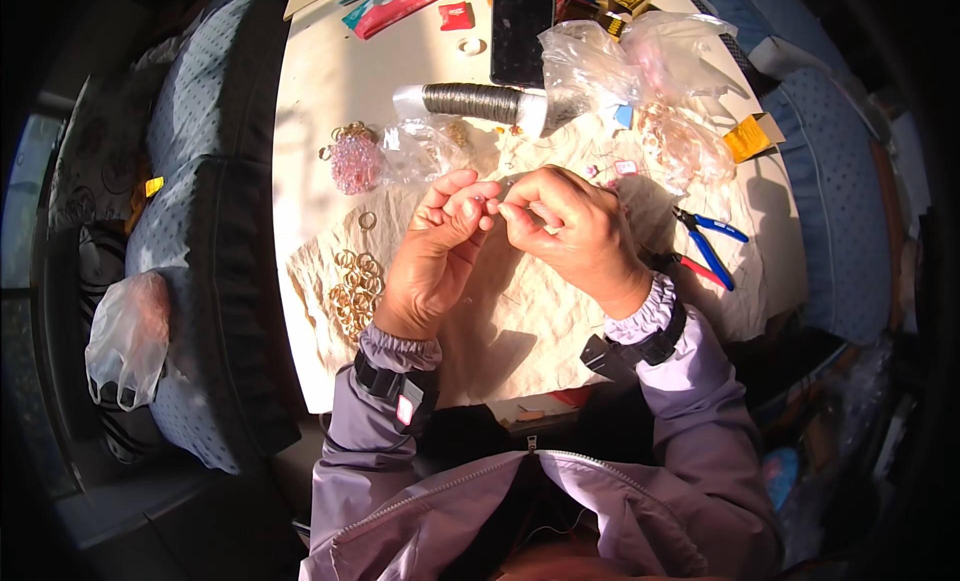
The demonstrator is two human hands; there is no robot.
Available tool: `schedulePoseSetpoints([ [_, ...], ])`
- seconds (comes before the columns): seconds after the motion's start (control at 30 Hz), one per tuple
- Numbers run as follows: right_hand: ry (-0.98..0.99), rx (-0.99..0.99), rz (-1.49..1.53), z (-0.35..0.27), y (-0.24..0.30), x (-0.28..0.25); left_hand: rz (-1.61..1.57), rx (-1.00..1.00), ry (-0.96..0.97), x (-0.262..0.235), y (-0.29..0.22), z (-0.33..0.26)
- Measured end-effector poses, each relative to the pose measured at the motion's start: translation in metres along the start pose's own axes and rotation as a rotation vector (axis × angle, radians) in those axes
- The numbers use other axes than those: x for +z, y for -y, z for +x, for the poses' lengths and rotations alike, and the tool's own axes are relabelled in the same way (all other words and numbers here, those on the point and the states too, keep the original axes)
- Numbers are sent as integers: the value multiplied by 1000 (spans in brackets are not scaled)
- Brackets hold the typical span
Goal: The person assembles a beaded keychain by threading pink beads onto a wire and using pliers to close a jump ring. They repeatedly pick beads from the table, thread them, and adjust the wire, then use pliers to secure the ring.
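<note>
Whatever is pinched between the fingertips of the left hand (437, 243) and the right hand (567, 231) is too small to be made out; only a pale speck is seen where the two grips meet. Part of the crumpled cream cloth (520, 311) is hidden beneath both hands. The contents of the clear crinkled plastic bags (640, 71) are blurred by glare and cannot be told apart. The black flat rectangular object (522, 26) is cut off by the upper edge, as are the small coloured packets (395, 6) beside it. The far end of the white worktop (330, 91) is lost at the same edge. The lower handle of the blue-handled pliers (708, 243) is partly covered by shadow.
</note>
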State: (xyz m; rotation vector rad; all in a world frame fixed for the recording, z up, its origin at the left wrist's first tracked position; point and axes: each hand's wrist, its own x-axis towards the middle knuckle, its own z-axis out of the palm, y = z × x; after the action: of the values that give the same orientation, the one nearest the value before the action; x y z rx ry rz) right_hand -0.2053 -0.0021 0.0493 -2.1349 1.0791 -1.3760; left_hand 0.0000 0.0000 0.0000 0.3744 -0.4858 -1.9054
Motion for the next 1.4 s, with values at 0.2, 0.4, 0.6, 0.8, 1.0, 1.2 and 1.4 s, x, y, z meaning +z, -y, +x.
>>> schedulePoseSetpoints([
  [0.2,-14,-3,19,1,-3,2,48,17,-12,4,-1,1],
  [0.4,32,0,-5,0,0,-3,102,38,-14,7,-2,1],
  [0.6,30,-3,-46,0,-1,-2,167,70,-20,8,-2,1],
  [0.8,25,-9,-52,0,-1,-2,237,94,-36,10,-2,1],
  [1.0,23,-5,-37,-1,-2,-2,296,121,-42,12,-2,1],
  [1.2,17,14,-27,-1,-1,-2,308,134,-29,13,-3,1],
  [1.4,17,17,-18,-2,-1,-3,330,134,-43,15,-3,1],
])
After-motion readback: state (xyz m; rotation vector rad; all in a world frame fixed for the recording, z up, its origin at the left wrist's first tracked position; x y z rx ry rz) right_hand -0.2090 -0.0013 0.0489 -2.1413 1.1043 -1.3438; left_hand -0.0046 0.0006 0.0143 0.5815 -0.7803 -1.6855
